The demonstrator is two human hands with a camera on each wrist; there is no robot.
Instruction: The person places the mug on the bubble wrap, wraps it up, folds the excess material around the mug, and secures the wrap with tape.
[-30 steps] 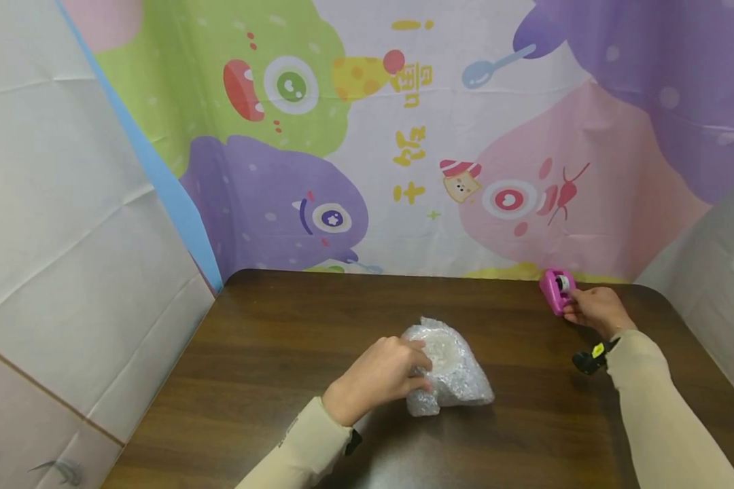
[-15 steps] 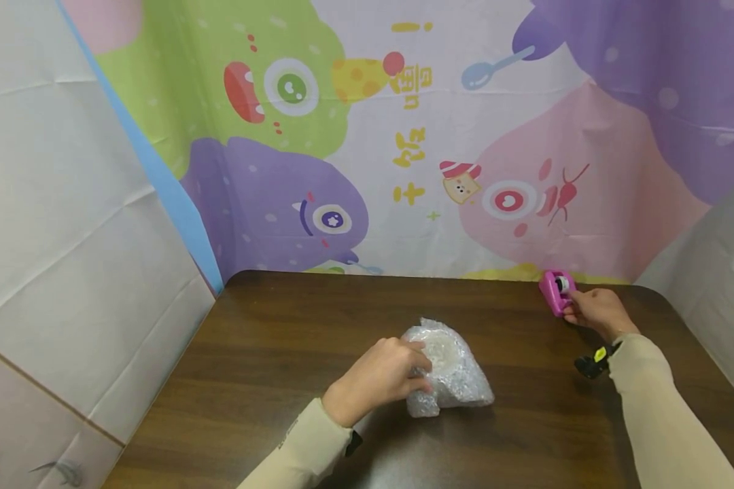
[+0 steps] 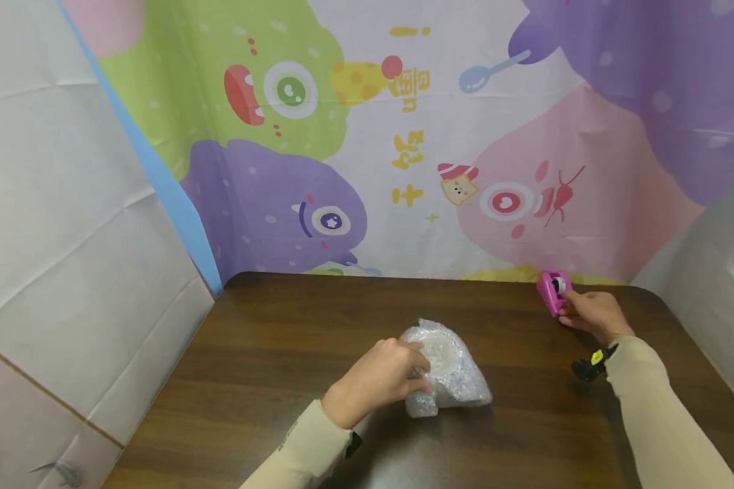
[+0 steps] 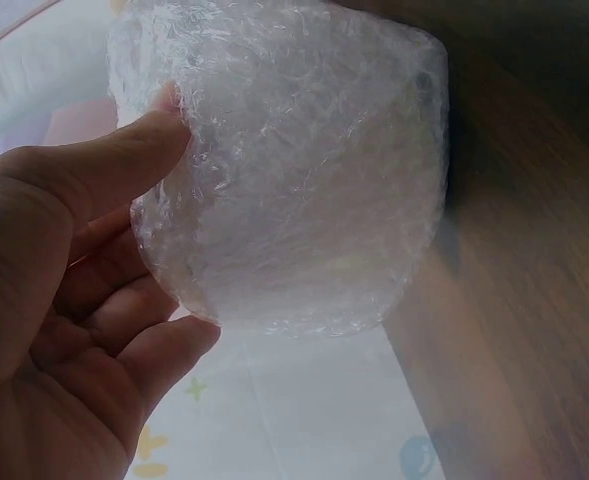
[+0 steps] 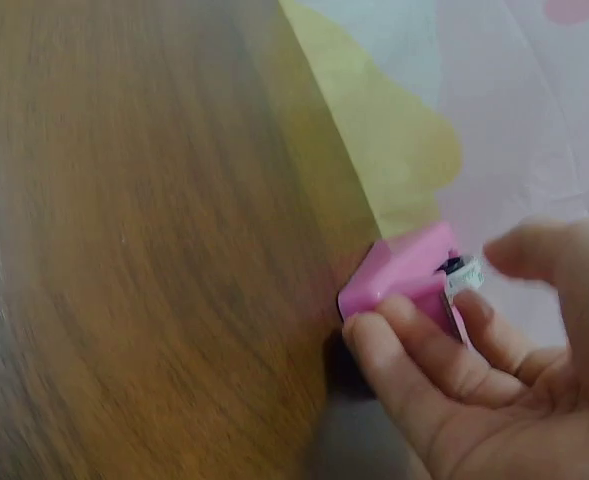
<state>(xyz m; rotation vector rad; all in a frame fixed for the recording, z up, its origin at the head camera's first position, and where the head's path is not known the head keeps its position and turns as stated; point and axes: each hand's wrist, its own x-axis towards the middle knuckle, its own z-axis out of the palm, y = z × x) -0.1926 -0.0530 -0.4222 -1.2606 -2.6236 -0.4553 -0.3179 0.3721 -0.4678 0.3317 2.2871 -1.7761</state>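
Observation:
A bundle in clear bubble wrap (image 3: 461,380) rests on the table, its top showing a round outline; the wrapped object itself is hidden. My left hand (image 3: 373,377) grips its left side. In the left wrist view, the thumb lies on the near face of the bundle (image 4: 294,180) and the other fingers are behind its edge. At the table's far right, my right hand (image 3: 596,314) holds a pink tape dispenser (image 3: 547,292). Close up in the right wrist view, curled fingers touch the dispenser (image 5: 399,275), while the thumb is lifted beside its small tape roll (image 5: 464,277).
The dark brown wooden table (image 3: 269,339) has rounded back corners. Right behind it hangs a printed cloth (image 3: 416,244) with cartoon monsters, close to the tape dispenser. A pale panel (image 3: 85,217) stands along the left side.

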